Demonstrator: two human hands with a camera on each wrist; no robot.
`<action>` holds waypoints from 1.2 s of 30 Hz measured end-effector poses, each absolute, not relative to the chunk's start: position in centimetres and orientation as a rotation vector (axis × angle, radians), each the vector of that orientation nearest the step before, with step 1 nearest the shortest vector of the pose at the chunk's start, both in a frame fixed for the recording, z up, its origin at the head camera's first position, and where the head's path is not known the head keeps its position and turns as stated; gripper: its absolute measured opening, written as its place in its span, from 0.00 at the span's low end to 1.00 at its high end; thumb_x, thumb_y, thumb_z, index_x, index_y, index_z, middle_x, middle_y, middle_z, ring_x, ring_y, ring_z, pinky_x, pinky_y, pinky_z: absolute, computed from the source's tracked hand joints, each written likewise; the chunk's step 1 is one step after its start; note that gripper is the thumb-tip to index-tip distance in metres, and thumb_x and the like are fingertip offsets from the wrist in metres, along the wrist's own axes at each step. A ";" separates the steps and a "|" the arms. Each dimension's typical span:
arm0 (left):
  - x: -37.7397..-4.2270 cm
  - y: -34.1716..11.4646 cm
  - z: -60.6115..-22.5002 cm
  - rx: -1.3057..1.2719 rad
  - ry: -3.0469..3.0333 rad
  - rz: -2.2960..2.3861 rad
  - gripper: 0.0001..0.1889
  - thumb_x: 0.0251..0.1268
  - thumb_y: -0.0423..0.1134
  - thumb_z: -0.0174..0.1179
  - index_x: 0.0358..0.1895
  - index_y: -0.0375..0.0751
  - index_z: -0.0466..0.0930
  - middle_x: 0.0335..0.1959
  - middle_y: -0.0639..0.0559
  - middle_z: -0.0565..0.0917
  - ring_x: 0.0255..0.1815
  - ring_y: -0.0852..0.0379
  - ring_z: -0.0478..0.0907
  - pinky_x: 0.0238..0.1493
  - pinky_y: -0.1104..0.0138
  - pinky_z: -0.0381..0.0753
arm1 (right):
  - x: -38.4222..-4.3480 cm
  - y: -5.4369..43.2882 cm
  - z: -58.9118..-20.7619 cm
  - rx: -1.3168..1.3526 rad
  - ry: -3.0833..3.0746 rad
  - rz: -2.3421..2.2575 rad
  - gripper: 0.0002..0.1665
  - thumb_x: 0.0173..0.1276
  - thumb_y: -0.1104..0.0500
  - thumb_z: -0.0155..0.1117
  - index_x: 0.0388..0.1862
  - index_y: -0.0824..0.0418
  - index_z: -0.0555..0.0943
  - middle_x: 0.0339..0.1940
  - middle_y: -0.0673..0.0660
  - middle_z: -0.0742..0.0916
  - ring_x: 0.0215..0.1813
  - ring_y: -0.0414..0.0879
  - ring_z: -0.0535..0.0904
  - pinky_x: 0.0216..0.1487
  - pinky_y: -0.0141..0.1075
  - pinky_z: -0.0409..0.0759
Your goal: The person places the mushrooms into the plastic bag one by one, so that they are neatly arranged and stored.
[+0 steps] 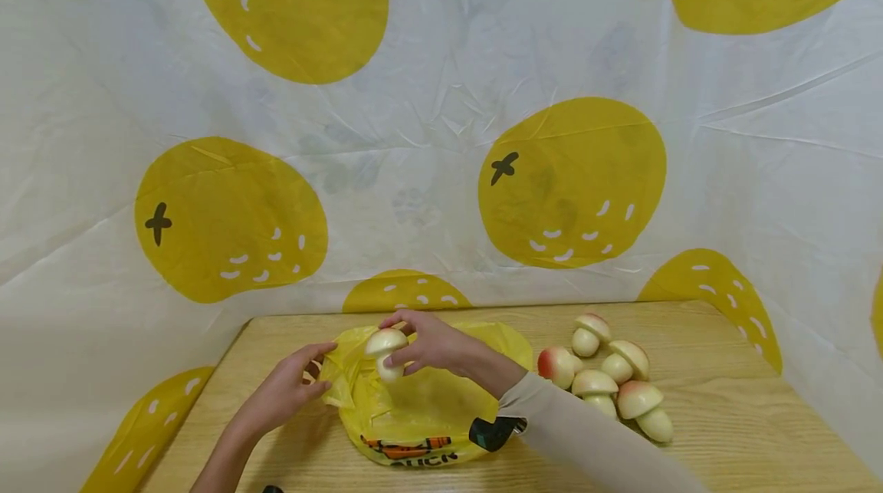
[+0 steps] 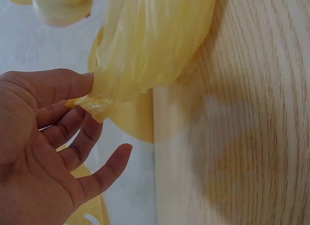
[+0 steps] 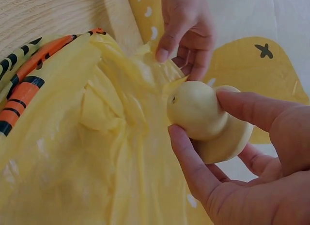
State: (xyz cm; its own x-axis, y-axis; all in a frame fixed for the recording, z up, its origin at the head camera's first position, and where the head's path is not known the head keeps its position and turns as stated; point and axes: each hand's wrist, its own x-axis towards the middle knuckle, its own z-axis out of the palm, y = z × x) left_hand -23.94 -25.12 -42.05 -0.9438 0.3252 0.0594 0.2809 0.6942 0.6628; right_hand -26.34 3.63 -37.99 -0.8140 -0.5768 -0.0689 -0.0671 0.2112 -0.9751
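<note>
A yellow plastic bag with orange and black print lies on the wooden table. Its edge is pinched between the thumb and fingers of my left hand; in the left wrist view the little finger of that hand stands away from the plastic. Over the bag, my right hand grips a cream toy mushroom by its stem and cap. The right wrist view has this mushroom between thumb and fingers, beside the bag's held edge. Whether anything lies inside the bag I cannot tell.
Several cream mushrooms with reddish caps are grouped on the table to the right of the bag, close to the right forearm. A white sheet with yellow fruit print hangs behind the table and along its sides.
</note>
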 end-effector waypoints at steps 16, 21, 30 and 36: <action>-24.0 -25.3 -42.0 0.566 2.836 1.078 0.30 0.67 0.30 0.66 0.71 0.33 0.70 0.57 0.42 0.78 0.45 0.53 0.74 0.41 0.65 0.78 | -26.5 0.9 -41.8 -0.484 2.121 -1.657 0.26 0.61 0.70 0.75 0.56 0.59 0.78 0.44 0.62 0.79 0.40 0.53 0.83 0.46 0.56 0.85; -24.0 -25.3 -42.1 0.586 2.843 1.071 0.30 0.67 0.31 0.66 0.71 0.32 0.71 0.58 0.42 0.78 0.45 0.53 0.74 0.41 0.65 0.78 | -26.5 0.1 -42.6 -0.457 2.187 -1.636 0.23 0.61 0.69 0.76 0.53 0.60 0.78 0.42 0.61 0.81 0.38 0.51 0.82 0.41 0.51 0.85; -23.9 -25.5 -42.1 0.575 2.833 1.052 0.30 0.67 0.32 0.66 0.72 0.33 0.70 0.59 0.43 0.78 0.46 0.53 0.74 0.42 0.64 0.78 | -26.1 -0.9 -43.3 -0.398 2.253 -1.629 0.22 0.64 0.66 0.74 0.53 0.63 0.76 0.37 0.60 0.82 0.34 0.51 0.82 0.39 0.51 0.85; -23.9 -25.6 -42.3 0.582 2.842 1.054 0.30 0.67 0.31 0.66 0.71 0.33 0.70 0.58 0.43 0.78 0.45 0.54 0.74 0.42 0.64 0.78 | -26.2 -1.0 -43.6 -0.380 2.375 -1.559 0.21 0.64 0.61 0.75 0.52 0.65 0.78 0.34 0.58 0.81 0.33 0.50 0.80 0.34 0.43 0.83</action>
